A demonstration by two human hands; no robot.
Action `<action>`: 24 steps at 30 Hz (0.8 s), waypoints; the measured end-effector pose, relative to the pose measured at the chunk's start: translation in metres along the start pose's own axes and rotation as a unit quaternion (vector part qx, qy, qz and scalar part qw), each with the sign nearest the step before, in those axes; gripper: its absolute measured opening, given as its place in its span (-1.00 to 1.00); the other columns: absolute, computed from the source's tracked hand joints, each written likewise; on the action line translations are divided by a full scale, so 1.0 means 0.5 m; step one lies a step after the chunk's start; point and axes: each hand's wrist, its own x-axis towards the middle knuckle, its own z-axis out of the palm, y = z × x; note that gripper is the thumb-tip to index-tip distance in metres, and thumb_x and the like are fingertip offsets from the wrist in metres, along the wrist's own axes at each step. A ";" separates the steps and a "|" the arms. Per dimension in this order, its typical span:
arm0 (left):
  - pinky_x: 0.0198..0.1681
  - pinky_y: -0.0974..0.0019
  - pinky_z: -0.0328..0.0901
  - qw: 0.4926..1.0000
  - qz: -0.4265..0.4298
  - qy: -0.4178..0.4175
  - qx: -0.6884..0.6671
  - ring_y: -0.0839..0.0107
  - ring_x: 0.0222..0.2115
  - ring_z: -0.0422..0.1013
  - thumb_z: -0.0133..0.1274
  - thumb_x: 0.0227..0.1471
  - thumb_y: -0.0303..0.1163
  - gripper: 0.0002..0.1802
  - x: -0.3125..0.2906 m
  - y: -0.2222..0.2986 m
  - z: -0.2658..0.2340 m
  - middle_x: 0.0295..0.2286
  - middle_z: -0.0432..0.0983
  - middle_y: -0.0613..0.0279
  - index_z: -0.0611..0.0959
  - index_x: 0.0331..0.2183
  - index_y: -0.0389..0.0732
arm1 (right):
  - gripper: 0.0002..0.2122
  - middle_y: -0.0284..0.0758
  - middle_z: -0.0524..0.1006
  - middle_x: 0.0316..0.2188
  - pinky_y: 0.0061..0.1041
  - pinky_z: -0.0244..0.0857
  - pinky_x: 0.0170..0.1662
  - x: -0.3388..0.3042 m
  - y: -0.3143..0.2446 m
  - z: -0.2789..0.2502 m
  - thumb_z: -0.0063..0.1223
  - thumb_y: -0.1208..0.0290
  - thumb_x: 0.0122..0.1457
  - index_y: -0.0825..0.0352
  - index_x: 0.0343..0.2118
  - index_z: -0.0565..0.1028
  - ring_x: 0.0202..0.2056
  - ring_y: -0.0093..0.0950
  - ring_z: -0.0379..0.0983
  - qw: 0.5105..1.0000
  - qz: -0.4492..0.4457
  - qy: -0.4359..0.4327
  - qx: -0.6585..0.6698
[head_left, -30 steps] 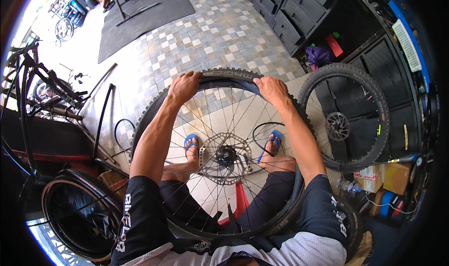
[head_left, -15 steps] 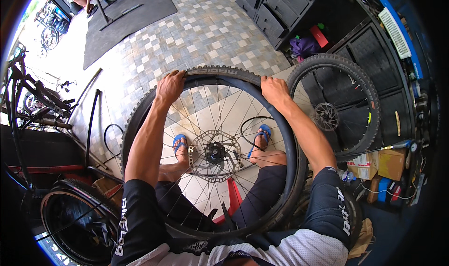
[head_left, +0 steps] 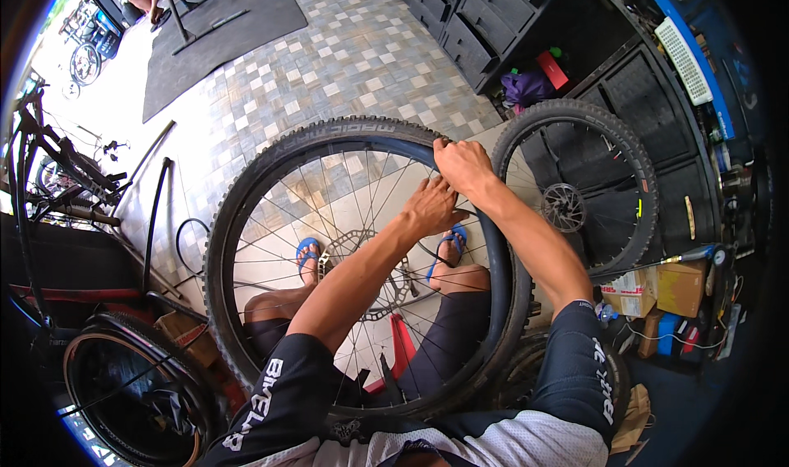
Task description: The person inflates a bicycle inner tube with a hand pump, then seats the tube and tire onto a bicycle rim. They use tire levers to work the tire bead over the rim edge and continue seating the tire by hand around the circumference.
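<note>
The right hand (head_left: 464,168) grasps the tyre (head_left: 329,131); left hand (head_left: 431,207) alongside, grip unclear; tube (head_left: 498,278) below both should tuck in untwisted.

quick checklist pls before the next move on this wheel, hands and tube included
1. Right hand on the tire: ok, closed over its upper right part.
2. Left hand holding the tube: cannot tell, it is right beside the right hand and its fingertips are hidden.
3. Tube tucked out of sight inside the tire: not ok, it shows along the inner edge on the right side.
4. Valve straight: cannot tell, it can't be made out.
5. Both blue slippers on the floor: ok, seen through the wheel.
</note>
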 end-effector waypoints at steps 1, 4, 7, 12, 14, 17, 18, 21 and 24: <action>0.35 -0.09 0.14 0.999 0.036 0.037 -0.004 -0.09 0.23 0.32 0.18 0.16 0.07 -0.28 0.007 0.006 0.013 0.20 0.41 -0.08 0.51 0.20 -0.19 | -0.67 -0.12 0.72 -0.42 -0.24 0.61 -0.32 -0.002 -0.001 -0.004 0.09 0.51 0.21 0.46 0.04 0.56 -0.34 -0.20 0.73 1.000 0.002 -0.008 -0.003; 0.46 -0.19 -0.13 0.996 0.021 -0.048 -0.074 0.06 0.41 -0.01 0.14 0.16 0.17 -0.10 0.046 0.026 0.042 0.38 0.15 0.08 0.31 0.36 -0.07 | -0.69 -0.12 0.72 -0.42 -0.27 0.62 -0.32 -0.009 0.000 -0.010 0.15 0.50 0.15 0.48 -0.04 0.60 -0.34 -0.22 0.73 1.000 -0.001 0.022 -0.006; 0.49 -0.25 -0.25 0.987 -0.012 -0.157 -0.018 0.17 0.49 -0.16 0.12 0.17 0.16 -0.05 0.095 0.041 0.056 0.45 0.03 0.19 0.20 0.44 0.03 | -0.74 -0.13 0.72 -0.43 -0.29 0.62 -0.32 -0.015 0.004 0.001 0.17 0.48 0.12 0.47 -0.13 0.63 -0.35 -0.23 0.73 0.999 -0.009 0.047 -0.010; 0.41 -0.25 -0.07 0.991 -0.125 0.009 0.037 0.01 0.38 0.04 0.16 0.12 0.01 -0.19 0.060 0.113 0.071 0.35 0.20 0.01 0.37 0.32 -0.07 | -0.80 -0.15 0.72 -0.43 -0.29 0.61 -0.32 -0.015 0.013 0.047 0.20 0.48 0.11 0.42 -0.21 0.63 -0.34 -0.24 0.73 0.998 -0.024 0.053 0.001; 0.30 -0.15 0.13 0.988 -0.128 0.053 0.065 -0.11 0.22 0.26 0.22 0.06 -0.10 -0.33 0.003 0.165 0.069 0.23 0.35 -0.09 0.54 0.17 -0.17 | -0.80 -0.09 0.71 -0.41 -0.24 0.61 -0.31 -0.013 0.018 0.068 0.20 0.50 0.11 0.43 -0.19 0.59 -0.31 -0.20 0.73 0.999 -0.020 0.044 0.015; 0.40 -0.21 0.01 0.992 -0.090 -0.030 -0.078 -0.17 0.31 0.17 0.23 0.12 -0.14 -0.26 -0.148 0.261 0.046 0.23 0.30 -0.21 0.45 0.24 -0.28 | -0.84 -0.11 0.72 -0.39 -0.22 0.60 -0.31 -0.013 0.033 0.085 0.16 0.52 0.14 0.40 -0.22 0.60 -0.32 -0.19 0.73 0.999 -0.016 0.050 0.004; 0.40 -0.20 0.01 0.990 -0.083 -0.014 -0.114 -0.17 0.30 0.18 0.25 0.11 -0.17 -0.27 -0.201 0.297 0.040 0.22 0.31 -0.20 0.45 0.22 -0.31 | -0.85 -0.11 0.72 -0.39 -0.22 0.60 -0.30 -0.013 0.033 0.088 0.14 0.52 0.15 0.39 -0.22 0.60 -0.32 -0.19 0.73 0.998 -0.026 0.048 0.009; 0.39 -0.20 0.04 0.984 -0.067 -0.006 -0.166 -0.15 0.29 0.20 0.24 0.11 -0.18 -0.31 -0.268 0.365 0.054 0.22 0.31 -0.16 0.47 0.18 -0.34 | -0.86 -0.10 0.71 -0.39 -0.22 0.60 -0.29 -0.010 0.032 0.083 0.11 0.54 0.16 0.39 -0.23 0.61 -0.30 -0.18 0.73 0.998 -0.039 0.047 0.013; 0.38 -0.14 0.10 0.978 -0.026 0.032 -0.204 -0.12 0.29 0.22 0.16 0.16 -0.31 -0.37 -0.252 0.368 0.095 0.18 0.40 -0.11 0.46 0.20 -0.37 | -0.85 -0.08 0.71 -0.38 -0.21 0.60 -0.28 -0.012 0.033 0.070 0.09 0.55 0.17 0.41 -0.22 0.61 -0.27 -0.15 0.72 0.998 -0.048 0.036 0.012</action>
